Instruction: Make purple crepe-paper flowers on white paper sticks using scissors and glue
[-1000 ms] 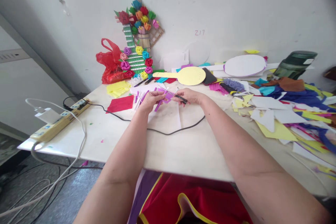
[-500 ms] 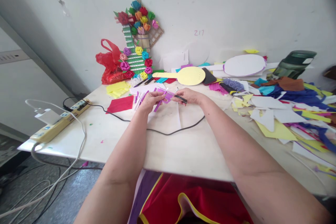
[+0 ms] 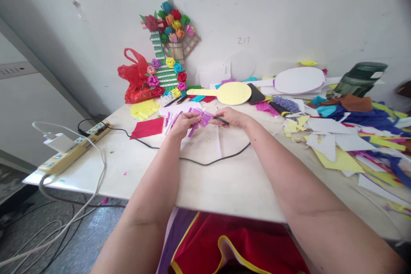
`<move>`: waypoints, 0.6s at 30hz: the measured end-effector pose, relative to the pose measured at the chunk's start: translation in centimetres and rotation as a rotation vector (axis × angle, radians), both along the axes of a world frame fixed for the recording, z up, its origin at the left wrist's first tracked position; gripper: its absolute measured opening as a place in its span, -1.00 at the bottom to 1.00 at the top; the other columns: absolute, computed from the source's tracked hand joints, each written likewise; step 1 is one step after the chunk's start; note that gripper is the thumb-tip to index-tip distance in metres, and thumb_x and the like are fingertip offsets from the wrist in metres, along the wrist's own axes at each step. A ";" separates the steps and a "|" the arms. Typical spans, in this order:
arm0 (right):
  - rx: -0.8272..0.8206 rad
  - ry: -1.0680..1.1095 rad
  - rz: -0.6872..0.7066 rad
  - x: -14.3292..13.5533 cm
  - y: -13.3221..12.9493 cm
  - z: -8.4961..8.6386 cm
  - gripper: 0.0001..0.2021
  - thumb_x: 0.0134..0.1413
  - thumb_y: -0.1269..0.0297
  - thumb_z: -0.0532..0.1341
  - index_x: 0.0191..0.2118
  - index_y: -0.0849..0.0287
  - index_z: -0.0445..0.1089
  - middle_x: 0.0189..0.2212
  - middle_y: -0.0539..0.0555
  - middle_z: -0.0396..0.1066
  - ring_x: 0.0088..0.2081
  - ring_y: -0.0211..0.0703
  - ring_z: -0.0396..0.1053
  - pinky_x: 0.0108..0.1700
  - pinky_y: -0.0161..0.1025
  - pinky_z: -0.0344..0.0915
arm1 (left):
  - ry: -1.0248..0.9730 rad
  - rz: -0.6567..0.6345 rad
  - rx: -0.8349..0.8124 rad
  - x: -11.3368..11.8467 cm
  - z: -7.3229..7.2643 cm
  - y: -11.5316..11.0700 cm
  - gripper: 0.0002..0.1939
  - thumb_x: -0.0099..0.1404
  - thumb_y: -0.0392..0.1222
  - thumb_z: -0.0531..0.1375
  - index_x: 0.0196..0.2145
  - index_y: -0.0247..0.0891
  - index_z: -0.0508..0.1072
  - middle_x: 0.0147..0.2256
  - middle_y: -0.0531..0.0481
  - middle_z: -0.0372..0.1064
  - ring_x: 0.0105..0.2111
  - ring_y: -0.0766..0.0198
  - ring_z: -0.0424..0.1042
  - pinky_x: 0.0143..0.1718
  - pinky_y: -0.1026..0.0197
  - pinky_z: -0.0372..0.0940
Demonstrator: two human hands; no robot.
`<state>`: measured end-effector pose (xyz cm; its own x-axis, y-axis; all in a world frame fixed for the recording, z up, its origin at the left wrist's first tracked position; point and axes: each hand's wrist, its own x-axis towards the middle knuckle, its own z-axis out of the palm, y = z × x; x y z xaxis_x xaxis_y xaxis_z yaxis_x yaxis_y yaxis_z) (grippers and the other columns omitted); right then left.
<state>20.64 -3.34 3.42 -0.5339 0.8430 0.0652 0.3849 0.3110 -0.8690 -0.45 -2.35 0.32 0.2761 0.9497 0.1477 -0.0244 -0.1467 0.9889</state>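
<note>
Purple paper (image 3: 204, 119) is pinched in my left hand (image 3: 186, 122), whose fingers are closed on it near the table's middle. My right hand (image 3: 231, 117) is closed round the dark handle of a pair of scissors (image 3: 221, 120). The scissors' blades point left and lie against the purple paper. White and purple thin rolls (image 3: 171, 120) rest just left of my left hand. A red paper piece (image 3: 147, 128) lies farther left, with yellow crumpled paper (image 3: 144, 109) behind it.
A black cable (image 3: 205, 164) crosses the table (image 3: 224, 192) under my forearms. At left is a power strip (image 3: 77, 147). A paper flower model (image 3: 167, 72) and red bag (image 3: 135, 77) stand behind. Paper scraps (image 3: 340, 154) and a green bottle (image 3: 361, 79) are right.
</note>
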 end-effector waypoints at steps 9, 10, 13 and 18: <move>0.009 0.011 -0.041 0.1 0.0 0.1 -0.65 -0.26 0.08 0.30 -0.40 0.32 0.46 -0.72 -0.11 0.15 -0.69 -0.45 -0.01 -0.66 -0.40 -0.02 | 0.013 0.016 -0.008 0.1 0.2 -0.2 -0.63 -0.13 -0.07 0.35 -0.36 -0.34 0.52 -0.50 -0.06 0.44 -0.58 0.39 0.29 -0.54 0.32 0.17; 0.014 0.020 -0.040 0.1 0.1 0.0 -0.64 -0.26 0.08 0.31 -0.40 0.32 0.47 -0.71 -0.10 0.17 -0.69 -0.45 0.00 -0.67 -0.41 -0.01 | 0.020 0.019 -0.003 0.1 0.2 -0.3 -0.64 -0.13 -0.07 0.35 -0.36 -0.33 0.52 -0.50 -0.06 0.44 -0.59 0.40 0.29 -0.54 0.32 0.17; 0.038 0.050 -0.090 0.2 0.6 -0.3 -0.63 -0.27 0.07 0.32 -0.38 0.30 0.48 -0.69 -0.08 0.21 -0.69 -0.44 0.03 -0.67 -0.41 0.02 | 0.017 0.031 0.009 0.1 0.1 -0.2 -0.63 -0.13 -0.06 0.35 -0.35 -0.33 0.52 -0.50 -0.06 0.45 -0.59 0.41 0.30 -0.53 0.32 0.18; 0.145 -0.018 -0.379 1.2 1.9 -0.5 -0.61 -0.21 0.02 0.27 -0.35 0.29 0.48 -0.62 0.01 0.34 -0.67 -0.35 0.18 -0.63 -0.37 0.11 | -0.076 0.125 0.010 -0.6 0.0 0.5 -0.58 -0.14 -0.03 0.36 -0.32 -0.34 0.50 -0.50 -0.05 0.44 -0.61 0.42 0.30 -0.52 0.31 0.22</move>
